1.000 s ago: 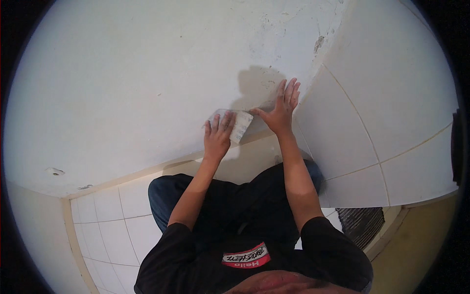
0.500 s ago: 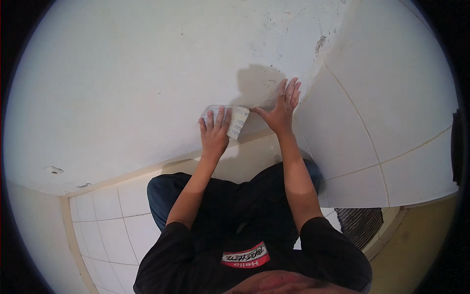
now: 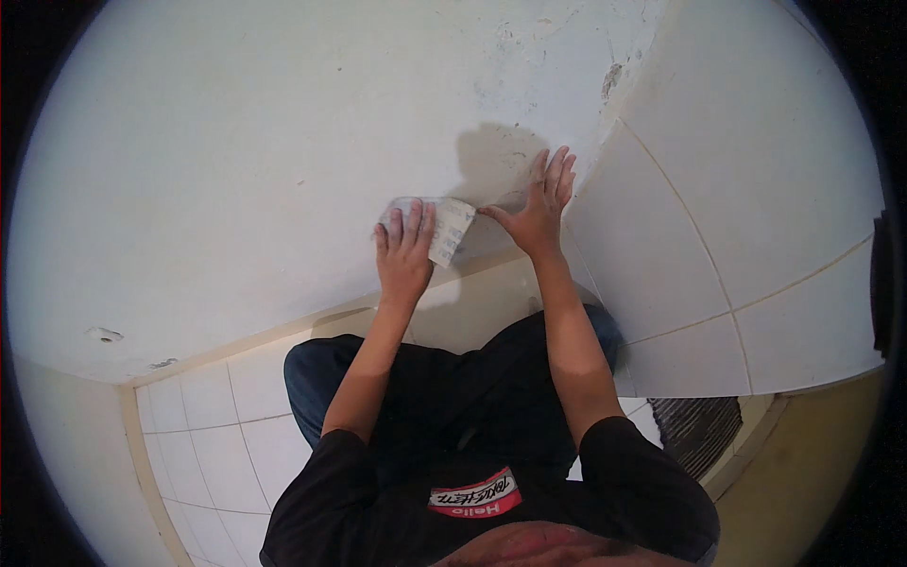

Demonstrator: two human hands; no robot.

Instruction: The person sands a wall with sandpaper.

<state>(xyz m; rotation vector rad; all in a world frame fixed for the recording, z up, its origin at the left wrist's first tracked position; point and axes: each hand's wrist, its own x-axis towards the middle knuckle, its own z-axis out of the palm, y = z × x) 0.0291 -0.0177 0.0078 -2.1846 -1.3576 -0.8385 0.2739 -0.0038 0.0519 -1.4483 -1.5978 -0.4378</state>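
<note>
Closest to me was my black short-sleeved shirt (image 3: 331, 506), soft cloth with a red and white rectangular patch (image 3: 475, 492) on the chest, and past it my knees showed in dark blue trousers (image 3: 316, 370). Beyond them my left hand (image 3: 405, 257) lay flat over a thin sheet (image 3: 455, 236), fingers stretched out and slightly apart, holding it against the white wall (image 3: 236, 161), low down, above the cream edging strip (image 3: 248, 340) along its foot. The sheet was roughly four-sided and set at a slant; its uncovered right part was off-white with faint blue-grey print, while the part under and around my fingers looked greyer and duller. The face turned to the wall was hidden. My right hand (image 3: 539, 213) was spread on the wall, its palm side hidden from me, fingers upward and thumb out toward the sheet's right corner; I could not tell whether they touched. Above it fell a soft shadow (image 3: 491, 156), and the plaster there was scuffed, with a rough, chipped patch (image 3: 612, 83) near the corner. To the right stood large, smooth pale tiles (image 3: 784, 217) with thin beige joints, and low behind my right arm lay a dark, ribbed mat (image 3: 697, 439).
</note>
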